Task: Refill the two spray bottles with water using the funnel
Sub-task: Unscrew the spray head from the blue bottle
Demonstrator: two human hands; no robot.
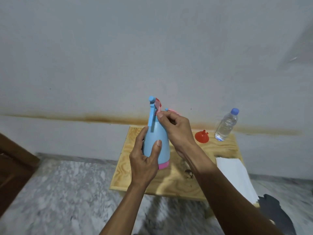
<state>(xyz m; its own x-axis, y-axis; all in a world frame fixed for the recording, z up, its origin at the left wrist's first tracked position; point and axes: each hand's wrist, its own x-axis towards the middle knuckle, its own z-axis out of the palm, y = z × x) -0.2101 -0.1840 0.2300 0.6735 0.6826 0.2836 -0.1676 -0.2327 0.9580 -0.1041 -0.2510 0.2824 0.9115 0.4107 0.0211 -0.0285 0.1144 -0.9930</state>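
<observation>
A pale wall with a rusty stain line runs behind a small plywood surface (218,146) set on a marbled floor. At the left of the scene the left hand (144,160) wraps the body of a blue spray bottle (156,141), fingers behind and thumb across the front, holding it upright above the surface, its long axis near vertical with the spray head at the top. Just right of the neck, the right hand (176,128) has its fingers curled at the pink part of the spray head, pinching it; a twist about that upright axis looks like the move needed to get the head off. A second spray bottle (171,110) peeks out behind the right hand, mostly hidden. Further right, a red funnel (201,136) lies on the surface, wide end towards the camera, with a clear water bottle (226,125) just beside it, capped and standing. White paper (235,175) lies nearer the right edge. The right hand is nearer the funnel.
</observation>
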